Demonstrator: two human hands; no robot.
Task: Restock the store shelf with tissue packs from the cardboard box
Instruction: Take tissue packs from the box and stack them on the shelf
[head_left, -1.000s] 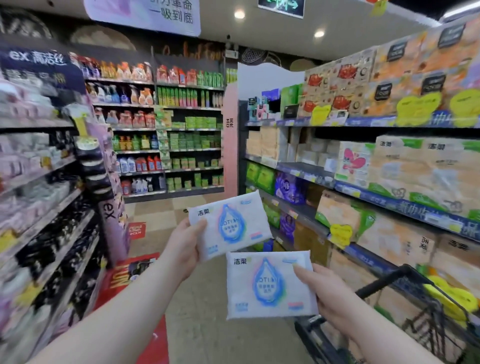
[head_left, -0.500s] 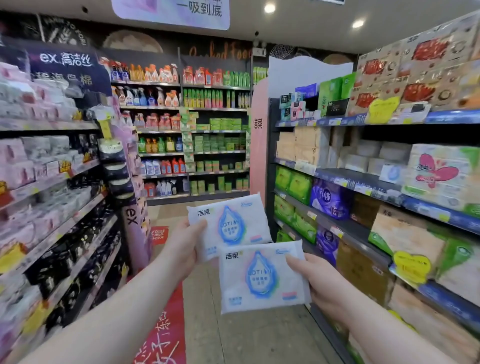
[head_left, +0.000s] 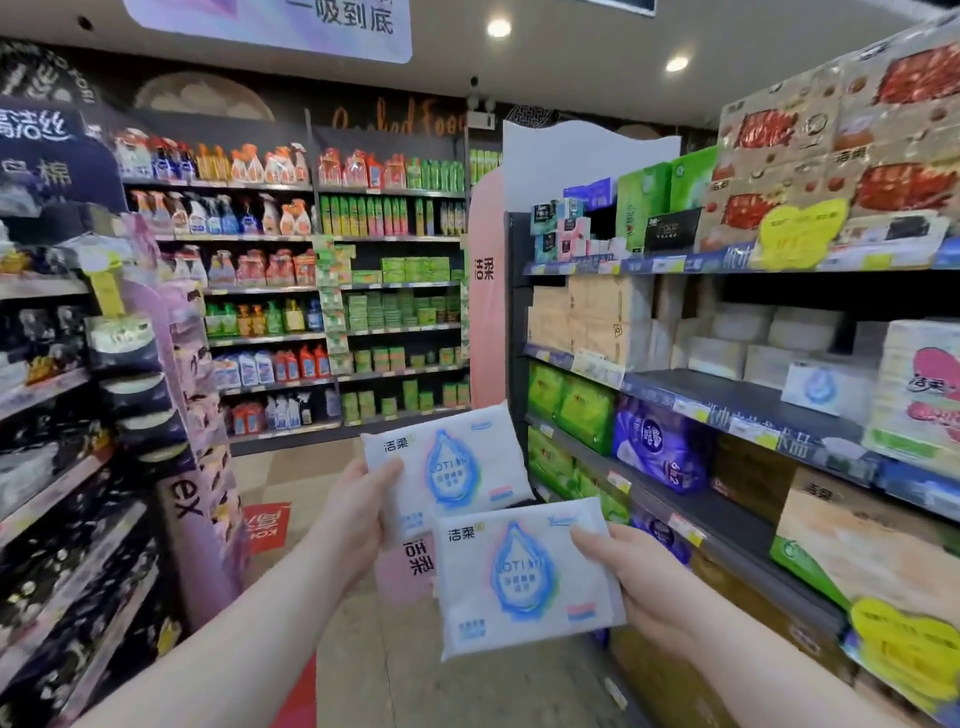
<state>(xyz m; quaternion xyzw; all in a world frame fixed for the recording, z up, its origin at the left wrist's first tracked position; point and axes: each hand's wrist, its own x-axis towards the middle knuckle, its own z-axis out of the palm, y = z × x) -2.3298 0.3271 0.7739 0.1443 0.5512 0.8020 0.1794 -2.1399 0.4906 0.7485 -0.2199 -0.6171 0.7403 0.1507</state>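
Note:
I hold two white tissue packs with a blue drop print in front of me in the aisle. My left hand (head_left: 358, 512) grips the upper pack (head_left: 447, 467) by its left edge. My right hand (head_left: 641, 584) grips the lower pack (head_left: 524, 577) by its right side, thumb on top. The lower pack overlaps the bottom corner of the upper one. On the right shelf (head_left: 737, 402) lies a matching white pack (head_left: 818, 387) beside a bare dark stretch of the board. The cardboard box is not in view.
Tissue shelves run along the right, with green packs (head_left: 576, 405) and a purple pack (head_left: 657, 449) on the lower level. Shelves of dark and pink packets (head_left: 57, 467) line the left. Cleaning bottles (head_left: 260, 218) fill the far wall. The tiled aisle floor (head_left: 291, 473) lies between.
The view has swung left and forward along the aisle; the shopping cart seen at the lower right earlier is out of view. Both hands hold their packs as before, now overlapping.

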